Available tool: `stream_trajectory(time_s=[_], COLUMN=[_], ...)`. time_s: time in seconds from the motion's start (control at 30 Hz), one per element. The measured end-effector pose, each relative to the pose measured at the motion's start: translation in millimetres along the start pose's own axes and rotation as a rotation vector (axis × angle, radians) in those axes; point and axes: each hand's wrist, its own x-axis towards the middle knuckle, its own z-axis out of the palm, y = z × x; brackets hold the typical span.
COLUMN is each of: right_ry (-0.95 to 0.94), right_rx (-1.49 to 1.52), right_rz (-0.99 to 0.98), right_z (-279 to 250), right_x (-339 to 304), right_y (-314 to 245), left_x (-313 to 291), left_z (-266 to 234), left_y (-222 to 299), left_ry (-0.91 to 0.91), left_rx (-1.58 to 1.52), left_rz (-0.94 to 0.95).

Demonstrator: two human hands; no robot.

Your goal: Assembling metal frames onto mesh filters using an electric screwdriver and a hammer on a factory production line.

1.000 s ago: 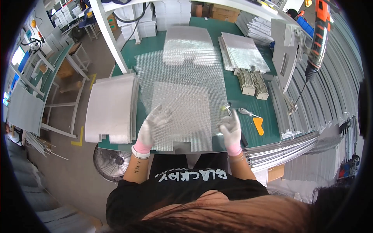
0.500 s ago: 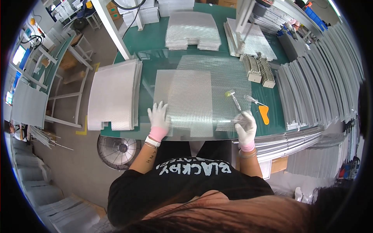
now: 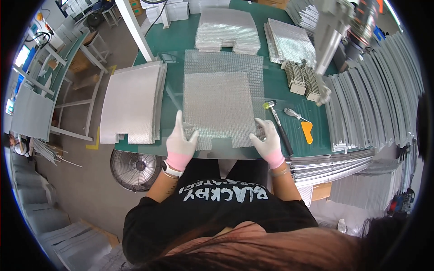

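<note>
A silvery mesh sheet lies on the green table in front of me, over a longer mesh sheet that shows beyond its far edge. Along the left side of the sheets rests my left hand, white-gloved, index finger stretched forward and thumb apart. My right hand, gloved too, is at the right side near the front corner, its fingers apart and slightly bent. Neither hand is closed around anything. Just right of my right hand is a hammer with a black handle and a yellowish head end.
A screwdriver and an orange scraper-like tool lie at right. Behind them stand beige slotted blocks and a metal machine arm. Sheet stacks stand at left and back. Upright panels line the right.
The mesh sheet that reached right over the hammer handle has shifted left, uncovering the handle. My right hand has moved left. The machine arm appears farther right in the view.
</note>
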Motion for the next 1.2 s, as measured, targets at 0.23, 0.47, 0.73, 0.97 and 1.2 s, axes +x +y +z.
stream_trajectory(time_s=[0.23, 0.47, 0.73, 0.97, 1.2], right_ry=[-0.077, -0.104, -0.130, -0.156, -0.389], right_rx=[-0.052, -0.111, -0.164, -0.233, -0.331], right_rz=[0.214, 0.186, 0.204, 0.237, 0.191], right_z=[24.3, 34.8, 41.6, 37.1, 10.4], right_x=[-2.8, -4.1, -9.3, -5.8, 41.6], right_y=[14.8, 28.8, 34.6, 30.9, 27.4], left_x=[-5.2, -6.3, -7.6, -4.1, 16.1], left_z=[21.9, 32.3, 38.9, 40.0, 16.0], left_y=[-34.4, -48.6, -65.0, -62.6, -67.1], left_ry=[0.116, -0.036, -0.021, -0.019, -0.151], left_rx=[0.214, 0.289, 0.277, 0.265, 0.553], left_rz=[0.326, 0.130, 0.177, 0.172, 0.350])
